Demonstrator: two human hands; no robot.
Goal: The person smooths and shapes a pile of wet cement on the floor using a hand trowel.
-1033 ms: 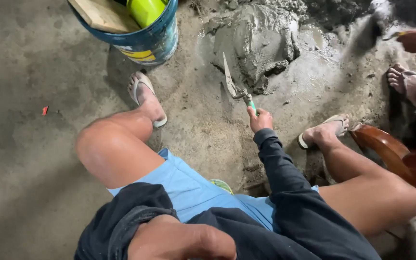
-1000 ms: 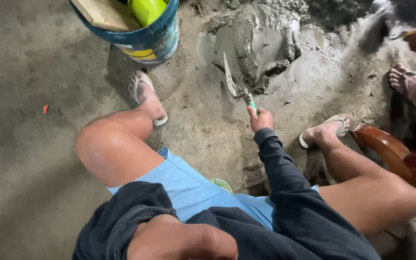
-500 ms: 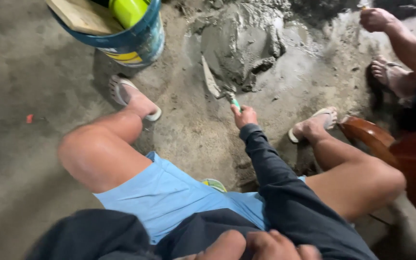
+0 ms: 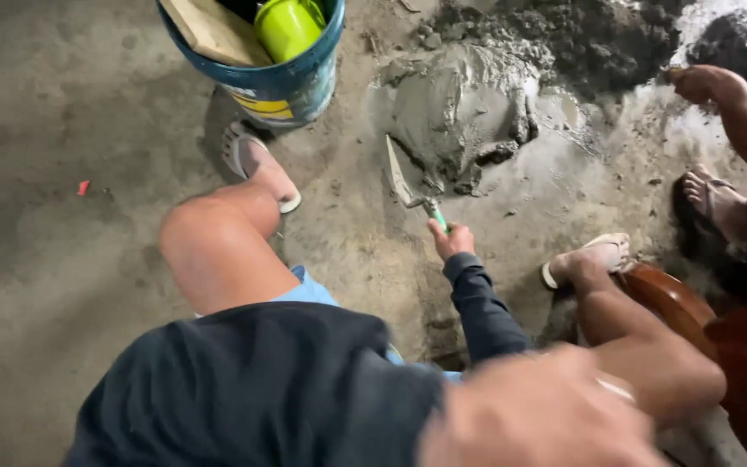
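Gripping the green handle of a trowel [image 4: 406, 186], the right hand [image 4: 453, 239] sets its blade against the wet mortar heap [image 4: 460, 112] — mixed already, though dry mix [image 4: 564, 35] lies beyond. The left hand [image 4: 546, 411] — blurred, grip unclear.

The right hand [image 4: 453, 239] grips the green handle of a trowel [image 4: 404, 180], blade tip touching the wet mortar mound [image 4: 460, 112] on the concrete floor [image 4: 62, 216]. The left hand [image 4: 546, 415] sits blurred, close to the camera. A blue bucket [image 4: 291, 82] stands beside the left foot.
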